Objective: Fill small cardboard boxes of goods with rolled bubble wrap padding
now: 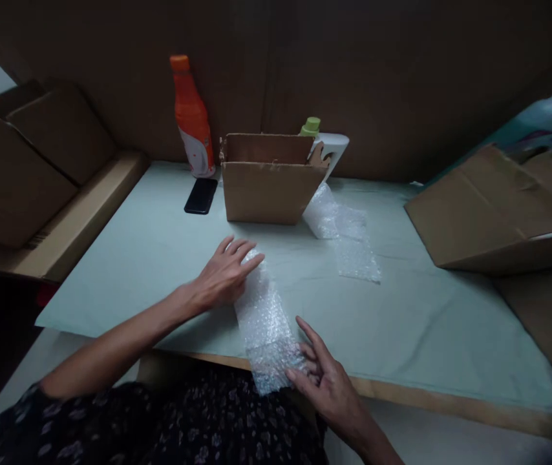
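A strip of clear bubble wrap (265, 321) lies on the pale green table top (159, 245), running from the middle toward the near edge and hanging slightly over it. My left hand (223, 271) rests flat on its far end, fingers spread. My right hand (324, 378) pinches the near end at the table edge. A small open cardboard box (267, 188) stands beyond the hands. A second piece of bubble wrap (344, 236) trails from the box's right side.
An orange bottle (191, 117) and a black phone (201, 195) sit left of the box. A white object with a green cap (327, 143) stands behind it. Flattened cardboard (494, 206) lies at the right, more cardboard boxes (38, 168) at the left.
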`<state>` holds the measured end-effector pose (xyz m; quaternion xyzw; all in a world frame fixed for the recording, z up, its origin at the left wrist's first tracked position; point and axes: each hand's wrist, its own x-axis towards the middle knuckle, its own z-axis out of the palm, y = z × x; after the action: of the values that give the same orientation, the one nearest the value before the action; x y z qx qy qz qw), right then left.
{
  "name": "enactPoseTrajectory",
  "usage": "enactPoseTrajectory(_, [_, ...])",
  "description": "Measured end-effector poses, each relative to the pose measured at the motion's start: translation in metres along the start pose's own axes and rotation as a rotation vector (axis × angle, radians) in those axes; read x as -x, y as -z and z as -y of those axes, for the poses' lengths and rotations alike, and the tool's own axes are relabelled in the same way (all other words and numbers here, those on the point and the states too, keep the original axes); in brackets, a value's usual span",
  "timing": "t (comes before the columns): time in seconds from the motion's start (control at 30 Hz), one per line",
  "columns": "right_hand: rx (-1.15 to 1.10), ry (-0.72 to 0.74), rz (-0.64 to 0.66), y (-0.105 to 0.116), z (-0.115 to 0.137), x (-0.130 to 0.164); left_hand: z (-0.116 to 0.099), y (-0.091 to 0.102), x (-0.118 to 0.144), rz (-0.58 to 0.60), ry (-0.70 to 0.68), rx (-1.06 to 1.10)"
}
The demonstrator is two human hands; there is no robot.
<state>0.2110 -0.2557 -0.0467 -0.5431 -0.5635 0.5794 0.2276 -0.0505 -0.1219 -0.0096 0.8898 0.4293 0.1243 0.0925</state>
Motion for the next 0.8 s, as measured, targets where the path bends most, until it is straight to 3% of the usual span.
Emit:
enactPoseTrajectory(0.1, [0.060,0.075,0.071,0.002,0.002,0.000,-0.025,-0.007,0.071,0.044,-0.020,0.273])
enactPoseTrajectory(0.2, [0.015,0.050,0.049,-0.003,0.005,-0.007,-0.053,-0.024,0.115,0.107,-0.042,0.436])
enactPoseTrajectory(0.3, [-0.208,-0.011,0.054,-0.010,0.009,-0.013,-0.070,-0.046,0.121,-0.020,0.013,0.492])
enactPoseTrajectory(0.37, [-0.327,0.051,0.064,-0.012,0.012,-0.014,-0.075,-0.058,0.112,-0.169,0.196,0.531])
enactPoseTrajectory(0.43, [-0.305,0.181,0.024,-0.011,0.014,-0.013,-0.075,-0.066,0.100,-0.273,0.438,0.593])
enactPoseTrajectory(0.53, [0.088,0.473,-0.140,-0.007,0.017,-0.015,-0.069,-0.071,0.087,-0.312,0.643,0.701])
enactPoseTrajectory(0.63, [0.627,0.779,-0.169,-0.004,0.018,-0.032,-0.062,-0.074,0.082,-0.324,0.658,0.700])
enactPoseTrajectory(0.7, [0.877,0.863,-0.115,-0.004,0.019,-0.049,-0.061,-0.075,0.082,-0.335,0.644,0.614])
enactPoseTrajectory(0.8, [1.045,0.880,-0.081,-0.006,0.021,-0.071,-0.065,-0.071,0.090,-0.432,0.557,0.437])
